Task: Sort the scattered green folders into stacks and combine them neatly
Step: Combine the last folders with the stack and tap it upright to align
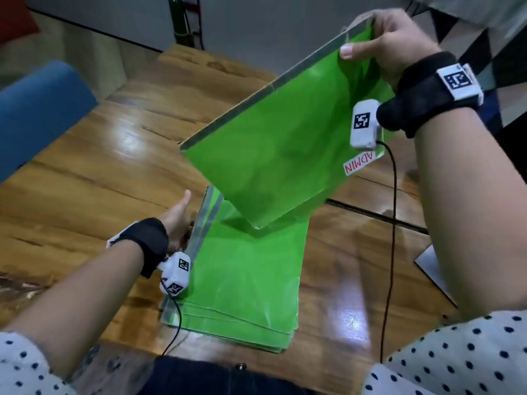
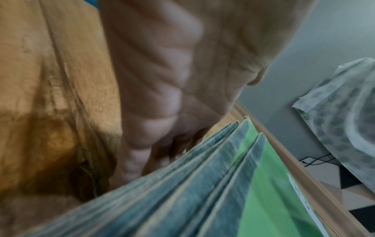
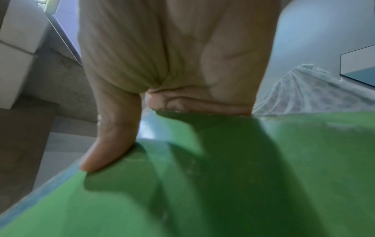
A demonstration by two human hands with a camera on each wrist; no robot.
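A stack of green folders point(image 1: 245, 283) with grey taped spines lies on the wooden table point(image 1: 85, 181) in front of me. My left hand point(image 1: 178, 220) rests against the stack's left spine edge, thumb raised; in the left wrist view its fingers point(image 2: 162, 141) lie along the grey spines point(image 2: 202, 184). My right hand point(image 1: 393, 44) grips the top corner of one green folder point(image 1: 279, 161), lifted and tilted over the stack's far end, low corner just above it. The folder carries a red ADMIN label point(image 1: 359, 163). In the right wrist view the thumb point(image 3: 109, 152) presses on the folder's face point(image 3: 223, 184).
A blue chair back point(image 1: 37, 109) stands at the left beyond the table. A white sheet point(image 1: 430, 269) lies at the table's right edge. A dark seam point(image 1: 370, 213) crosses the table behind the stack. Sensor cables point(image 1: 392, 252) hang from both wrists.
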